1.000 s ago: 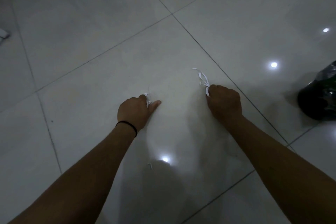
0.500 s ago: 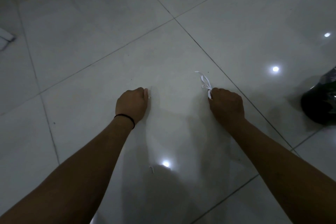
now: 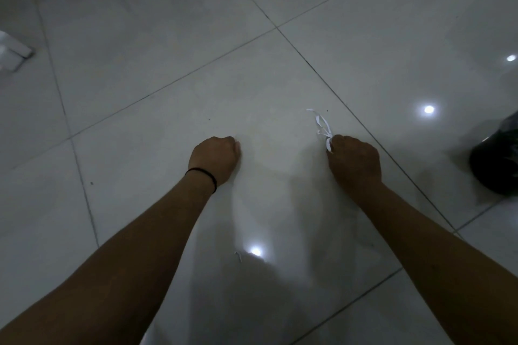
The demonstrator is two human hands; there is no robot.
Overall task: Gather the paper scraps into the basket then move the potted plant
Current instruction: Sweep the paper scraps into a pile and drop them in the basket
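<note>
Fingers of the right hand (image 3: 354, 161) pinch white paper strips (image 3: 322, 126) above the floor (image 3: 168, 64); left hand (image 3: 214, 158) curled into a fist, contents unclear. One scrap (image 3: 238, 255) lies between the forearms.

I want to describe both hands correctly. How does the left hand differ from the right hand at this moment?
The left hand wears a thin black band at the wrist; the right hand wears none. White paper strips stick out of the right hand's grip, while no paper shows in the left hand's closed fist. Both hands are curled shut, low over the tiled floor.
</note>
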